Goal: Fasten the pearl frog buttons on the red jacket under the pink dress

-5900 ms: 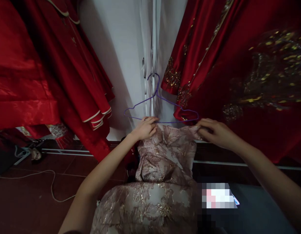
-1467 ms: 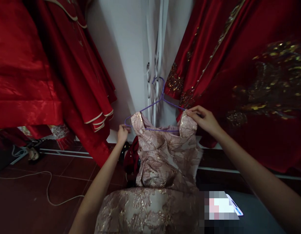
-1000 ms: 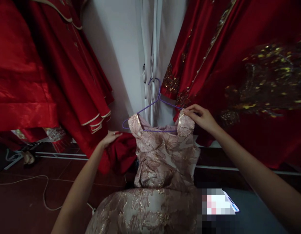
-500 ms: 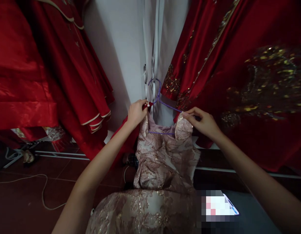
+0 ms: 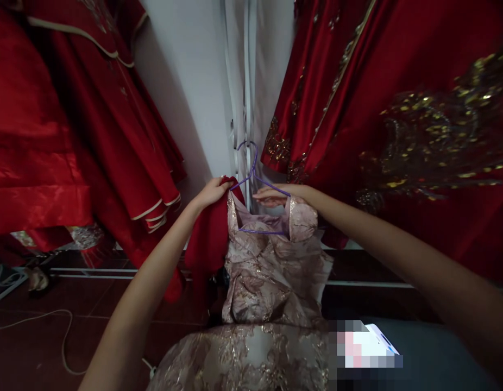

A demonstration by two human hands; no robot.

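Observation:
A pink dress with gold floral brocade (image 5: 271, 260) hangs on a purple hanger (image 5: 271, 187), whose hook is at the white metal rails. My left hand (image 5: 214, 191) is closed at the hanger's left shoulder, pinching a red cloth garment (image 5: 208, 239) that drapes down beside the dress. The fingertips are partly hidden in the red fabric. My right hand (image 5: 272, 196) reaches behind the hanger's right arm, above the dress neckline. Its fingers are stretched out toward the left, with nothing seen in them.
Red garments (image 5: 125, 136) with pale trim hang on the left. Red gowns with gold beading (image 5: 431, 136) hang on the right. A phone with a lit screen (image 5: 379, 339), partly blurred out, lies at the lower right. A white cable (image 5: 66, 336) runs across the floor.
My right hand has let go of the dress's right shoulder and moved left behind the hanger. The red garment now hangs more visibly below my left hand. The view has shifted slightly.

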